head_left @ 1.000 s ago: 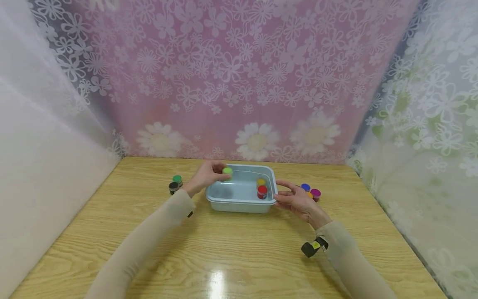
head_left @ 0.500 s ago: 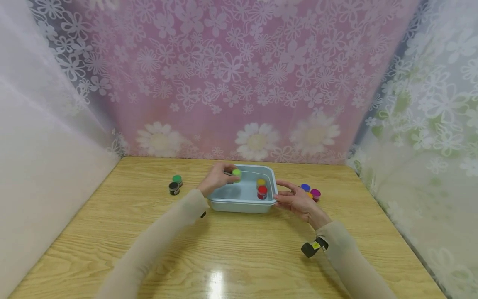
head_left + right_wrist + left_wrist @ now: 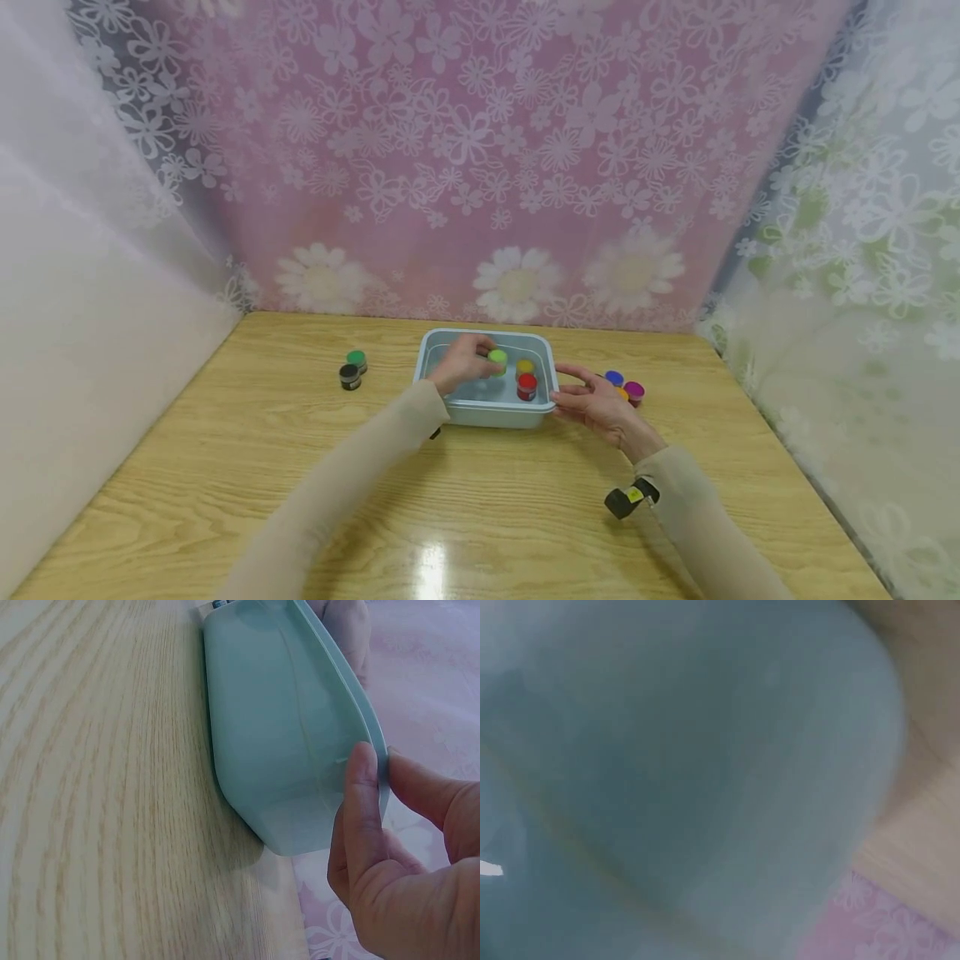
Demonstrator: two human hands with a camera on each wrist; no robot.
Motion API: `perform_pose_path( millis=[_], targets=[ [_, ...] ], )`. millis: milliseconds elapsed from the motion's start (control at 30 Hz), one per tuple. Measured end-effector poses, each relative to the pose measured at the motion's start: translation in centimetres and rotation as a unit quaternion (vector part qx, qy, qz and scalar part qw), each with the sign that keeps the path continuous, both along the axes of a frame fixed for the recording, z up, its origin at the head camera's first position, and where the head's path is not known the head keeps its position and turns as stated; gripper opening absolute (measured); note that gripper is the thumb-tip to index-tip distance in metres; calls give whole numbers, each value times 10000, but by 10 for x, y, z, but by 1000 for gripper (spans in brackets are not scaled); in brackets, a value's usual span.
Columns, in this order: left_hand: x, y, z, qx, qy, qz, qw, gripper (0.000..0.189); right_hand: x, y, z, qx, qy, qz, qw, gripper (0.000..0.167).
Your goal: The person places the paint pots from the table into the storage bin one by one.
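Observation:
Over the inside of a pale blue plastic tub (image 3: 491, 416), my left hand (image 3: 461, 365) pinches a small paint jar with a light green lid (image 3: 497, 358). A red-lidded jar (image 3: 527, 386) and a yellow-lidded jar (image 3: 524, 367) stand inside the tub, just right of the held one. My right hand (image 3: 596, 408) grips the tub's right side at the rim. In the right wrist view, that hand's thumb and fingers (image 3: 364, 795) clasp the rim from both sides. Only the blurred tub wall (image 3: 720, 772) fills the left wrist view; the left hand is out of it.
Left of the tub, a green-lidded jar (image 3: 356, 360) and a black jar (image 3: 349, 377) stand on the wooden table (image 3: 480, 508). Jars with blue (image 3: 613, 377), purple (image 3: 633, 391) and orange lids are grouped behind the right hand. A flowered curtain (image 3: 487, 167) hangs behind the table.
My left hand has carried the light green-lidded jar rightward across the tub and slightly nearer, beside the red and yellow ones. The right hand keeps its hold on the rim.

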State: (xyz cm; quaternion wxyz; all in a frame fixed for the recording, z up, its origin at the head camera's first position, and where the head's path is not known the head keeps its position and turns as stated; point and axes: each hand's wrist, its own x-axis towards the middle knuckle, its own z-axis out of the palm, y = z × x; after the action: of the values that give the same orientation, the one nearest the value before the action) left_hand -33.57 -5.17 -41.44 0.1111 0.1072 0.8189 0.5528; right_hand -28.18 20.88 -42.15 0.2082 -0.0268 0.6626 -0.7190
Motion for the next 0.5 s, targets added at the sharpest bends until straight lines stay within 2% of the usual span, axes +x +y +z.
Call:
perform_pose_path(
  millis=[300,500],
  targets=[
    [-7,13,-2,139,-236,97,9996,40,1,0,-1,-117,28,66,9999,76],
    [-4,19,-1,122,-345,280,9989,38,0,1,-1,-152,38,59,9999,75]
  ],
)
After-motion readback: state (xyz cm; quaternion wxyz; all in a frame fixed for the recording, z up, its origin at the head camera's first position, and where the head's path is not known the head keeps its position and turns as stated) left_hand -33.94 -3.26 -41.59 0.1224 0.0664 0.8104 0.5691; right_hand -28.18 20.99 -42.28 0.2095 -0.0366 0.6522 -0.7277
